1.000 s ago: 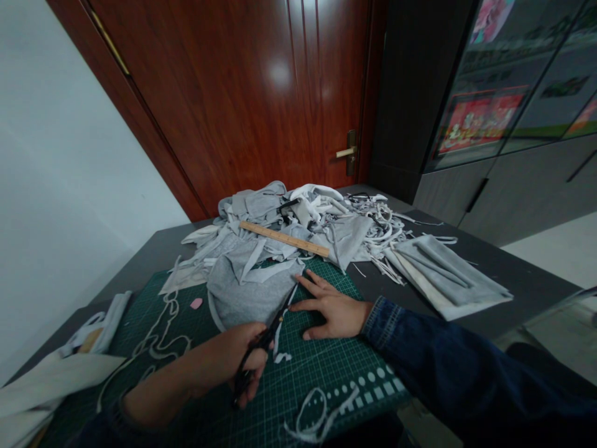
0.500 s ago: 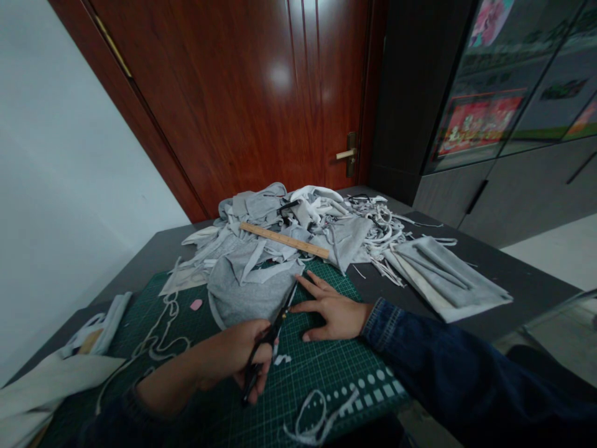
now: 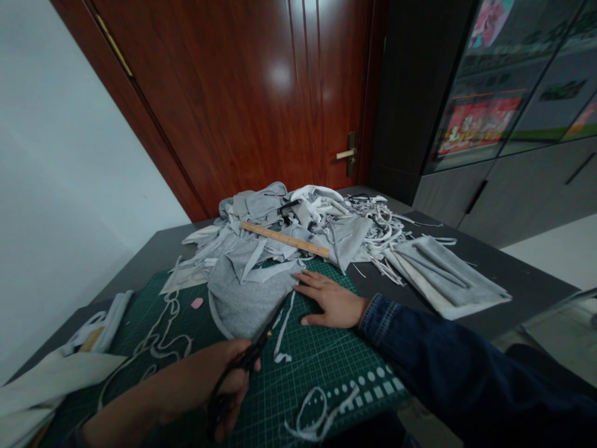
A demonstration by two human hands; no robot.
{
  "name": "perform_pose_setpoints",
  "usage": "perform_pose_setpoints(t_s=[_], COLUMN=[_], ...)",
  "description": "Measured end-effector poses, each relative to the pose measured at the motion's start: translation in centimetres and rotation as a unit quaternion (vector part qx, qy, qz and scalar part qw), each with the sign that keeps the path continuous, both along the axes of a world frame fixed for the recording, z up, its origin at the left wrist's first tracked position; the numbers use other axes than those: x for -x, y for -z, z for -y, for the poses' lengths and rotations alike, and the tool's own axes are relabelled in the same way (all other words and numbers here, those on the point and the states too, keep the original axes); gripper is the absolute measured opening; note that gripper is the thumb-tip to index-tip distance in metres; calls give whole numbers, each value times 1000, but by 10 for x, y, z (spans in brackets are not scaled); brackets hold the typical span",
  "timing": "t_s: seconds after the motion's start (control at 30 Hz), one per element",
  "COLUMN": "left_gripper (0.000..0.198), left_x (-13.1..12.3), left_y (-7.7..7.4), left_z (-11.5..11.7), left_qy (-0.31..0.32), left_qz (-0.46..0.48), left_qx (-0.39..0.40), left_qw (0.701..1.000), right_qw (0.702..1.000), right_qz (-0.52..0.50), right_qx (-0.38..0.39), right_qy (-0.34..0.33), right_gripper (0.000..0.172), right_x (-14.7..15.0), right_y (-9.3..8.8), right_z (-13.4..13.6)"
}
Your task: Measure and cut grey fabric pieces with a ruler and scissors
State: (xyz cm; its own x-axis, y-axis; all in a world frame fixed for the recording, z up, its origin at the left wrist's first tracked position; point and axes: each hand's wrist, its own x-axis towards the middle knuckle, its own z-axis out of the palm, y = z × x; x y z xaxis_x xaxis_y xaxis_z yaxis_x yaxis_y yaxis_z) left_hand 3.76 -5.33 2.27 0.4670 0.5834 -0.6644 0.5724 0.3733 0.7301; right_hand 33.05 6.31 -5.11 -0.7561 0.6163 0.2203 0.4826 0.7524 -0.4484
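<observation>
- scissors have dropped back toward the lower left, gripped in the left hand, left fingers curled shut around the handles
- right hand lies flat on the cutting mat, right fingers spread open, holding nothing, just beside grey fabric
- white strip lies on the mat between the hands

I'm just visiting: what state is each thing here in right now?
left hand, gripping the scissors
scissors, held, blades beside the fabric
right hand, open, fingers spread flat on the mat
grey fabric, lying flat on the mat
mat, flat on the table
ruler, lying on the scrap pile
door, shut
cabinet, doors shut
</observation>
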Motion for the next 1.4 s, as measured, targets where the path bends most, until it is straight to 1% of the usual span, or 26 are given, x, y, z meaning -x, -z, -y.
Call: perform_pose_setpoints(t_s=[0.13, 0.3, 0.4, 0.47, 0.53, 0.63, 0.8, 0.9, 1.0, 1.1, 1.27, 1.4], left_gripper=[49, 53, 58, 58, 56, 50, 42, 45, 50, 49, 44, 42], left_x=[-1, 15, 19, 16, 10, 2, 1, 2, -1, -5, -9, -15], left_y=[-3, 4, 2, -4, -9, -13, -8, -8, -10, -10, -5, -8], left_z=[-3, -7, -7, -6, -6, -7, -10, -13, -17, -20, -20, -18], left_qy=[-22, -4, 1, -1, -6, 1, 3, 11, 17, 16, 2, -3], left_qz=[-11, -12, -19, -22, -18, -19, -29, -31, -29, -19, -9, -31], left_qx=[-7, 19, 43, 46, 34, 20, 16, 28, 27, 20, 12, 13], left_qw=[1000, 1000, 999, 999, 999, 1000, 999, 999, 999, 999, 1000, 999], right_qw=[1000, 999, 999, 999, 999, 999, 999, 998, 998, 998, 998, 997], right_qz=[21, 27, 34, 36, 38, 41, 40, 39, 37, 35, 28, 29], right_qx=[-12, -20, -17, -14, -12, -5, 15, 36, 50, 54, 58, 60], right_qy=[-1, 4, 0, -4, -7, -8, -13, -25, -28, -26, -22, -25], right_gripper=[90, 87, 88, 89, 88, 87, 89, 90, 89, 88, 88, 88], right_x=[-1, -1, -1, -1, -1, -1, -3, -4, -5, -5, -5, -5], right_y=[2, 3, 2, 1, 0, -1, -3, -5, -5, -5, -5, -5], right_z=[3, 7, 11, 13, 16, 19, 19, 18, 17, 17, 17, 17])
